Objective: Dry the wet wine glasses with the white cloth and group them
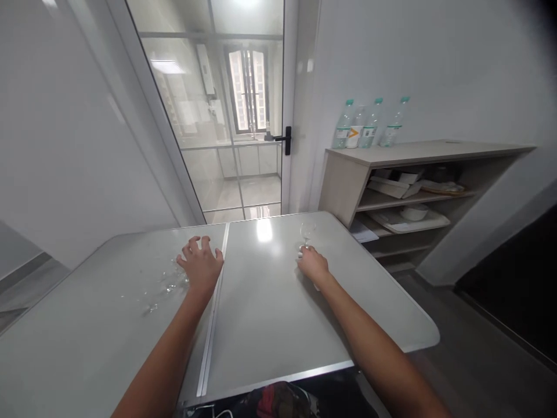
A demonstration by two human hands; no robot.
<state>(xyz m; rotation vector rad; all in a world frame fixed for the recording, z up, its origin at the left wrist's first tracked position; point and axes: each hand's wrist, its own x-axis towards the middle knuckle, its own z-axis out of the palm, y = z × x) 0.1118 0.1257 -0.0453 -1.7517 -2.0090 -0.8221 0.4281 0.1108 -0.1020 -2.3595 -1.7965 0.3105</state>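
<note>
head view, only one available.

left hand (201, 266): palm down on the white table (278, 325), fingers splayed wide, holding nothing. it sits just left of the table seam (212, 331) that runs front to back. some clear glassware (169, 283) is just beside it on its left, touching or nearly touching the hand edge. too transparent to tell what the pieces are or how many. another small clear bit (152, 307) lies a little nearer the camera, apart from the hand.

right hand (312, 265): knuckles up, fingers drawn in narrow, fingertips at the foot of a small stemmed glass (307, 231). the glass stands upright on the right half of the table, near the far edge, bowl looks empty. contact at the foot looks real, but i cannot tell whether it's a pinch or just a touch.

the two hands are well apart, one either side of the seam.

surroundings: a glass door (226, 116) with a black handle (287, 140) behind the table. a wooden shelf unit (342, 186) stands to the right with four water bottles (369, 129) on top. a tray and bowl (414, 213) sit on a middle shelf.
</note>
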